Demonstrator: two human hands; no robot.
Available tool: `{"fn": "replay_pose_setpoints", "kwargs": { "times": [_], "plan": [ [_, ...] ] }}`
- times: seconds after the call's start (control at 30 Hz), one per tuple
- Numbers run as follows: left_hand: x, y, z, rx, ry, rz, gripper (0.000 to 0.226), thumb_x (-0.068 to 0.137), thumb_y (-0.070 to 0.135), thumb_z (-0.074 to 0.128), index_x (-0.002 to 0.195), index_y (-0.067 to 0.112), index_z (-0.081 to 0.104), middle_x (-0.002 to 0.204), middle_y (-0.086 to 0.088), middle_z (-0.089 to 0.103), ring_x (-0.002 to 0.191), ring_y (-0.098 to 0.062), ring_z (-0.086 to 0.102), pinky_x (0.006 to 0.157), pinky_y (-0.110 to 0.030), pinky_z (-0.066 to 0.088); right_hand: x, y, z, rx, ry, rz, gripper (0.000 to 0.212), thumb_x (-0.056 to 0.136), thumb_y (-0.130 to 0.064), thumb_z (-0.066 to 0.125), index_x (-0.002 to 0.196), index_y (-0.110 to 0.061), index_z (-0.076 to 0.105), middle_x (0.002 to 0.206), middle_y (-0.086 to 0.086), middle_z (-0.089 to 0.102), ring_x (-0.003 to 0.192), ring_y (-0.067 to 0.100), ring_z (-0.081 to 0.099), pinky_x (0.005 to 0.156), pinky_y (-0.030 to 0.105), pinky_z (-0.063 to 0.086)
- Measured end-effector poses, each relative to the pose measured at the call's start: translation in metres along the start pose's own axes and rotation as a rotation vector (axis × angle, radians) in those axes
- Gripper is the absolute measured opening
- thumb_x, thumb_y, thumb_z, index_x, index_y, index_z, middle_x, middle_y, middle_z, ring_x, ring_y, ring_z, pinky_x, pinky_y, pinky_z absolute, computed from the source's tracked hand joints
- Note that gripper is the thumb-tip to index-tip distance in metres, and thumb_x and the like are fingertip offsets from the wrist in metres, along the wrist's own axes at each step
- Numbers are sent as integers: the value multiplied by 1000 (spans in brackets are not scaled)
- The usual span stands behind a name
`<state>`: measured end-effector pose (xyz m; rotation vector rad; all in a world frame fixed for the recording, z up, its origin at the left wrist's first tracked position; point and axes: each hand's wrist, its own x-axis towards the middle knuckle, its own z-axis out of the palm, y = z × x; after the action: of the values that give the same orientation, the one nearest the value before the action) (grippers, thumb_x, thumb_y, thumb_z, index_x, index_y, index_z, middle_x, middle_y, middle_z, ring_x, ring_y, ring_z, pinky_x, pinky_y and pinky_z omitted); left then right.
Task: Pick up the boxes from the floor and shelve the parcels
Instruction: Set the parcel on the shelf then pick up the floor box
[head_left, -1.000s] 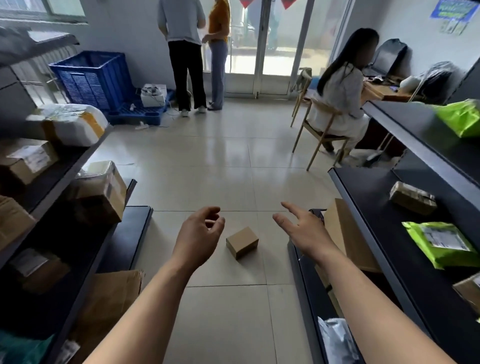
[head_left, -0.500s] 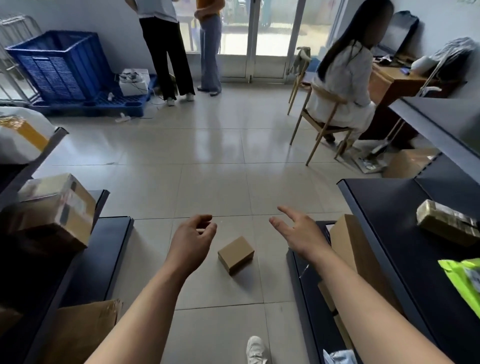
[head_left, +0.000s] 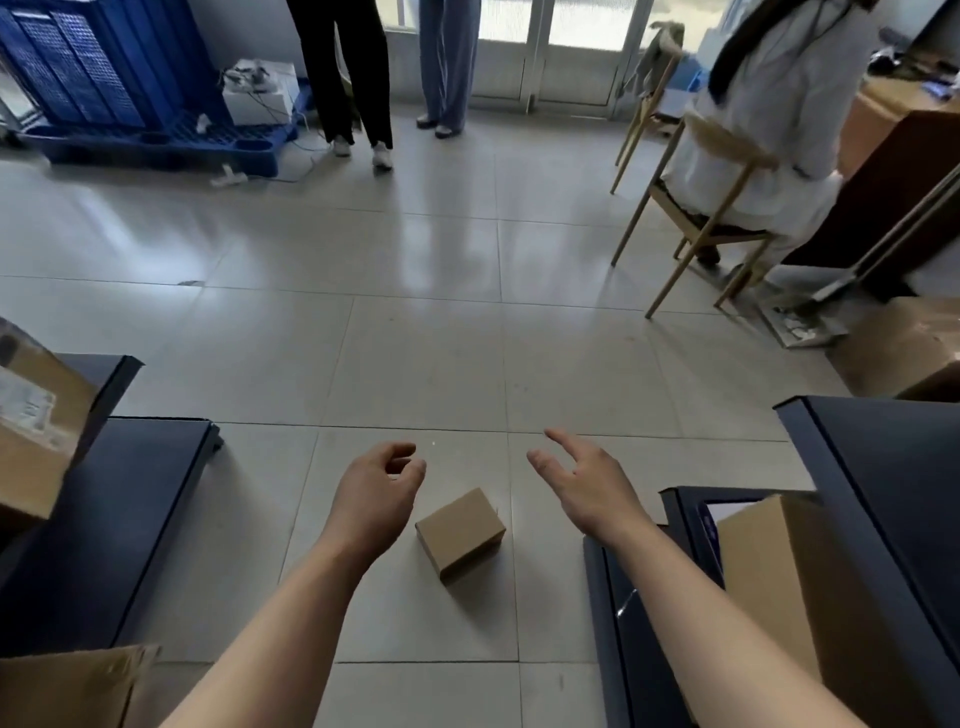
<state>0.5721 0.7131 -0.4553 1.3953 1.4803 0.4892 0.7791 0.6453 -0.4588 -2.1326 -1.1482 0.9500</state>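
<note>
Both hands are empty and reach forward above the floor. The left hand (head_left: 376, 496) has its fingers curled loosely inward, holding nothing; the right hand (head_left: 584, 483) is spread wide with the fingers apart, also holding nothing. Between the two, slightly nearer the camera, a small brown cardboard box (head_left: 461, 533) sits on the floor, turned at an angle to the tile lines. The left hand appears just beside its left top corner; whether it touches cannot be told. The right hand is clearly apart from it.

The floor (head_left: 415, 338) is made of pale glossy tiles that reflect daylight from the glass doors (head_left: 561, 47) at the far end. Dark shelves stand on both sides: the left shelf (head_left: 104, 519) carries a taped parcel (head_left: 36, 421), and the right shelf (head_left: 883, 493) has a large cardboard box (head_left: 779, 597) on its lowest level. Farther off, two people stand near a blue crate (head_left: 98, 57) on a blue pallet (head_left: 156, 140), and another person sits on a wooden chair (head_left: 696, 223) beside a desk (head_left: 893, 156).
</note>
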Motion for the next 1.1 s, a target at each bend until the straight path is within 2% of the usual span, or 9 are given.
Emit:
{"fn": "replay_pose_setpoints", "kwargs": {
  "times": [0.27,0.43,0.6,0.7,0.83,0.93,1.1],
  "plan": [
    [118,-141,70,44,-42,-101,42,94,22,52,135,15,49,109,0,59,99,-16,56,84,-28,40,116,114,106,-67,10,26,55,94,-45,50,143,-21,42,147,3,43,136,19,38,109,32,30],
    [184,-251,126,130,-63,-106,48,95,24,52,141,19,40,122,-5,58,97,-16,53,79,-27,41,179,203,200,-130,1,14,55,94,-45,49,143,-22,40,149,4,40,138,20,35,111,32,28],
    [241,-331,172,123,-79,-131,53,94,25,51,144,20,36,129,-9,54,100,-17,50,86,-29,41,233,275,270,-171,-28,18,56,94,-46,48,146,-26,35,153,3,33,140,22,30,114,37,28],
    [274,-373,196,117,-77,-150,56,93,26,51,146,21,33,136,-12,50,114,-24,53,93,-31,43,265,314,306,-223,-33,28,58,94,-47,47,147,-28,32,156,6,28,143,25,26,114,38,25],
    [312,-425,224,111,-69,-165,61,92,28,49,148,24,27,146,-11,41,127,-30,48,103,-46,44,303,358,344,-269,-31,47,60,93,-50,46,148,-33,28,158,8,22,144,27,22,115,40,24],
    [330,-456,243,133,-64,-150,66,92,26,50,151,23,20,153,-9,33,136,-29,37,108,-43,38,326,380,367,-312,-44,55,64,93,-53,45,150,-38,21,160,10,14,145,29,21,116,43,24],
    [344,-490,273,135,-79,-166,74,92,25,51,152,23,8,154,-11,27,138,-29,34,111,-38,33,347,408,392,-469,-82,55,70,91,-59,42,150,-44,7,161,11,3,146,32,16,117,47,20]
  ]
}}
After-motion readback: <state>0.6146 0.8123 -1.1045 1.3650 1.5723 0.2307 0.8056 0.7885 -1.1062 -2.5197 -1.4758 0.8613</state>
